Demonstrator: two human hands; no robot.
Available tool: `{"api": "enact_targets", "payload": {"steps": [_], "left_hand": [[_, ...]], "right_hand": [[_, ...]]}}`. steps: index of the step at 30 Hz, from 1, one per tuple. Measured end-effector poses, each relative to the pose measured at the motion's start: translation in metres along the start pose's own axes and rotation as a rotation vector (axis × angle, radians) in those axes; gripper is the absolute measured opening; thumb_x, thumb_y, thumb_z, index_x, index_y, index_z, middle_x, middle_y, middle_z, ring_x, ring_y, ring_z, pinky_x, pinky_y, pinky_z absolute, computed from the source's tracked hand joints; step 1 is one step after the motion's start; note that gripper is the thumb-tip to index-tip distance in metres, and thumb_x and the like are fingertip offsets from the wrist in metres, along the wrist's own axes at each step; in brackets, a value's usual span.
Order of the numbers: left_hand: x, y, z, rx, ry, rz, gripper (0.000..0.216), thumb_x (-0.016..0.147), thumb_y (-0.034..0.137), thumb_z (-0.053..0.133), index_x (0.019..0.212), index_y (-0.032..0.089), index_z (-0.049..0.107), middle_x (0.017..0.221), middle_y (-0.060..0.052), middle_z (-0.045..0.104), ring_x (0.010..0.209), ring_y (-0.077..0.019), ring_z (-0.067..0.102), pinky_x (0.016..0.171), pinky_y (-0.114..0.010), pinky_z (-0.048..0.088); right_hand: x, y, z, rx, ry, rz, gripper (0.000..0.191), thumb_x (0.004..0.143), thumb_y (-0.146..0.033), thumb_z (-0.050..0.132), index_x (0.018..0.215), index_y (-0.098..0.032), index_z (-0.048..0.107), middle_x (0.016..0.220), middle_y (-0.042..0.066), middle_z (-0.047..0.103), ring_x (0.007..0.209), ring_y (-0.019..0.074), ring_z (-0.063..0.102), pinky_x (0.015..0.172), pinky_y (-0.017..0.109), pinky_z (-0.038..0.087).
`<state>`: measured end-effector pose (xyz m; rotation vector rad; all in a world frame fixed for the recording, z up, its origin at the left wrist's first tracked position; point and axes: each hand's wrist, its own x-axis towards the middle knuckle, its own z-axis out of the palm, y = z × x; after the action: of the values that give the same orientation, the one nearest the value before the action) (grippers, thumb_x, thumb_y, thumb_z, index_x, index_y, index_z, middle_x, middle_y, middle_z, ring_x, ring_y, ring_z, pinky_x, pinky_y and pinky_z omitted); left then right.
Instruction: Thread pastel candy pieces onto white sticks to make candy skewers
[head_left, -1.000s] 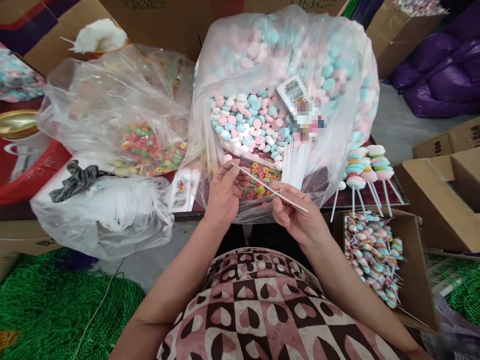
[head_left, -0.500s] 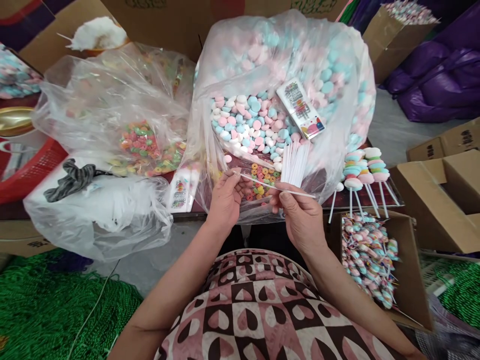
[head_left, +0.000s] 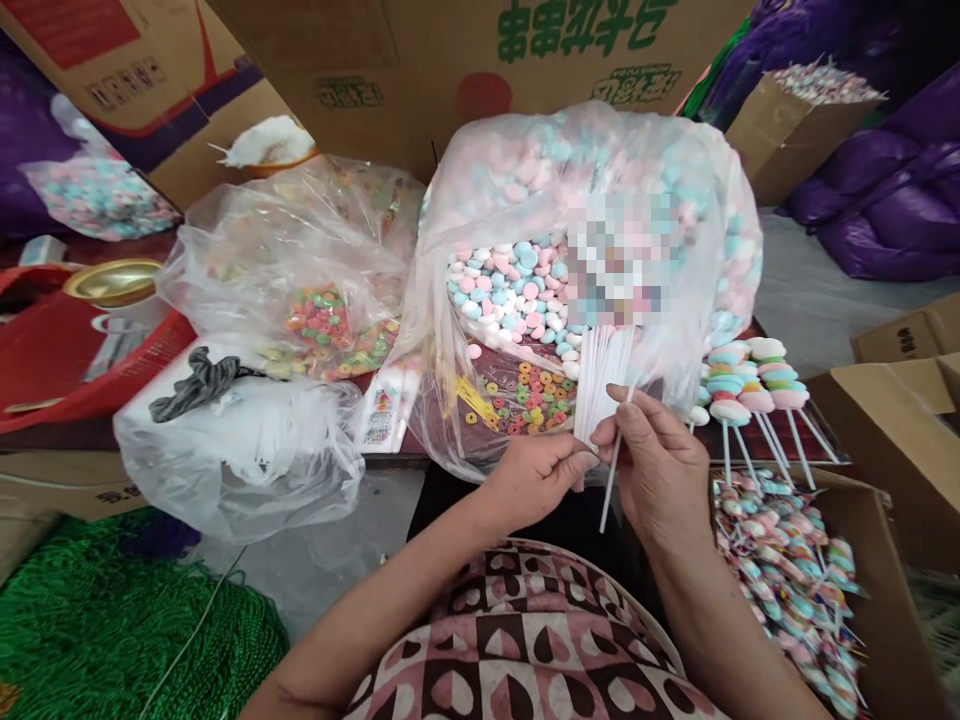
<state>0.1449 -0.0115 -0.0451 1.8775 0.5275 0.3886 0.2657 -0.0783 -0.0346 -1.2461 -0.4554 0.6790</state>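
Note:
My right hand (head_left: 664, 455) pinches a thin white stick (head_left: 612, 482), which slants downward between thumb and fingers. Close beside it, my left hand (head_left: 544, 480) has its fingers pressed together near the right fingertips; whether anything lies in them is hidden. Just beyond both hands rests a bundle of white sticks (head_left: 596, 375). Small ring-shaped gummies (head_left: 536, 395) are scattered left of that bundle. Behind them, a clear plastic bag (head_left: 427, 300) spills pink, blue and white round candies (head_left: 517, 290). Several finished candy skewers (head_left: 727, 385) lie at the table's right edge.
A cardboard box (head_left: 874, 540) of wrapped candy skewers stands below the table at right. On the left are a bag of gummies (head_left: 319, 320), a white plastic bag (head_left: 247, 440) with a dark scrunchie (head_left: 202, 380), and a red basket (head_left: 157, 350). Green netting (head_left: 135, 620) covers the floor.
The stick, earlier held level between both hands, now tilts steeply in my right hand. My left hand has moved right, up against the right one. The camera view has shifted.

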Motion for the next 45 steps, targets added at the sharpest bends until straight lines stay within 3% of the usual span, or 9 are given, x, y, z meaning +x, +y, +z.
{"api": "enact_targets", "payload": {"steps": [8,12,19,23,28,32,36,41,45], "left_hand": [[0.038,-0.016,-0.064,0.619,0.363,-0.047,0.026,0.093,0.022,0.043,0.095,0.016,0.069,0.097,-0.010,0.068,0.092,-0.0223,0.063,0.083,-0.034,0.048],[0.062,-0.046,-0.093,0.872,0.394,-0.193,0.027,0.089,0.011,0.041,0.095,0.012,0.068,0.099,-0.017,0.066,0.091,-0.0264,0.063,0.082,-0.039,0.047],[0.072,-0.062,-0.099,1.076,0.304,-0.345,0.030,0.090,0.012,0.041,0.107,0.014,0.065,0.109,-0.016,0.065,0.097,-0.0272,0.064,0.082,-0.037,0.048],[0.061,-0.055,-0.097,1.067,0.306,-0.293,0.031,0.090,0.013,0.041,0.112,0.014,0.064,0.111,-0.015,0.065,0.103,-0.0288,0.063,0.085,-0.039,0.048],[0.049,-0.051,-0.096,0.634,0.491,-0.145,0.026,0.088,0.017,0.049,0.108,0.015,0.067,0.109,-0.011,0.068,0.105,-0.0249,0.062,0.093,-0.038,0.047],[0.037,-0.043,-0.092,-0.179,0.632,-0.153,0.023,0.083,0.026,0.061,0.103,0.017,0.067,0.098,-0.005,0.070,0.082,-0.0155,0.065,0.069,-0.028,0.050],[0.023,-0.032,-0.086,-0.805,0.611,-0.196,0.032,0.068,0.031,0.078,0.095,0.015,0.068,0.081,-0.001,0.068,0.066,-0.0107,0.064,0.055,-0.022,0.047],[0.016,-0.023,-0.070,-1.039,0.580,-0.183,0.041,0.059,0.034,0.086,0.090,0.014,0.069,0.074,0.000,0.068,0.063,-0.0093,0.064,0.056,-0.020,0.049],[0.017,-0.016,-0.050,-1.073,0.530,-0.156,0.039,0.059,0.036,0.086,0.086,0.015,0.066,0.070,0.001,0.067,0.062,-0.0096,0.064,0.058,-0.021,0.051]], "right_hand": [[0.003,0.002,-0.001,0.014,-0.048,0.166,0.028,0.075,-0.036,0.074,0.098,-0.021,0.073,0.053,-0.005,0.052,0.045,0.0079,0.043,0.039,0.019,0.030],[0.023,0.002,-0.004,-0.163,-0.157,0.195,0.033,0.078,-0.040,0.069,0.104,-0.021,0.068,0.065,-0.004,0.058,0.041,0.0077,0.043,0.036,0.020,0.029],[0.079,-0.021,0.016,-1.274,-0.327,-0.166,0.036,0.096,-0.036,0.041,0.089,-0.017,0.071,0.076,0.007,0.071,0.064,0.0184,0.062,0.058,0.028,0.042],[0.100,-0.013,0.040,-1.782,-0.449,-0.274,0.035,0.097,-0.021,0.036,0.104,-0.012,0.069,0.099,0.016,0.072,0.091,0.0264,0.068,0.068,0.031,0.044],[0.114,0.007,0.053,-1.878,-0.483,-0.296,0.031,0.092,-0.019,0.043,0.108,-0.007,0.068,0.104,0.022,0.070,0.092,0.0303,0.069,0.069,0.033,0.046],[0.120,0.013,0.053,-1.915,-0.514,-0.350,0.030,0.091,-0.017,0.044,0.108,-0.008,0.067,0.106,0.022,0.068,0.094,0.0305,0.068,0.070,0.033,0.046],[0.126,0.000,0.052,-1.909,-0.466,-0.391,0.029,0.091,-0.018,0.042,0.100,-0.009,0.068,0.098,0.020,0.070,0.089,0.0298,0.067,0.066,0.033,0.043],[0.105,-0.034,0.054,-1.542,-0.289,-0.428,0.020,0.083,-0.031,0.056,0.068,-0.018,0.061,0.063,0.007,0.064,0.063,0.0222,0.060,0.057,0.030,0.037],[0.064,-0.042,0.056,-1.209,-0.361,-0.319,0.026,0.079,-0.034,0.060,0.058,-0.021,0.053,0.052,-0.001,0.055,0.052,0.0145,0.051,0.053,0.026,0.034]]}}
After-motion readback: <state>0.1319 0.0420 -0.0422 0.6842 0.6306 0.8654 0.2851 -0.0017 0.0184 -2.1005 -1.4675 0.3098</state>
